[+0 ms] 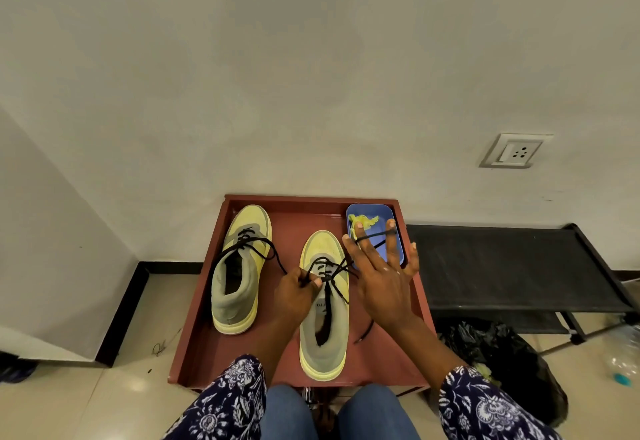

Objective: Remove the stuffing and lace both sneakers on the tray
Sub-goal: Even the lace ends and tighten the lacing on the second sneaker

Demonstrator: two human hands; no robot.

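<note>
Knees in blue jeans (294, 415) sit just below the tray's (420, 304) near edge. On it, the near sneaker (323, 346) stands by the middle; the left hand (294, 295) pinches its black lace (332, 271) at the eyelets, while the right hand (384, 280) has spread fingers (360, 237) with the lace looped over them. A second sneaker (239, 276) stands by the left edge, laced. Yellow stuffing (362, 221) lies in a blue dish (382, 212) at the far right corner.
</note>
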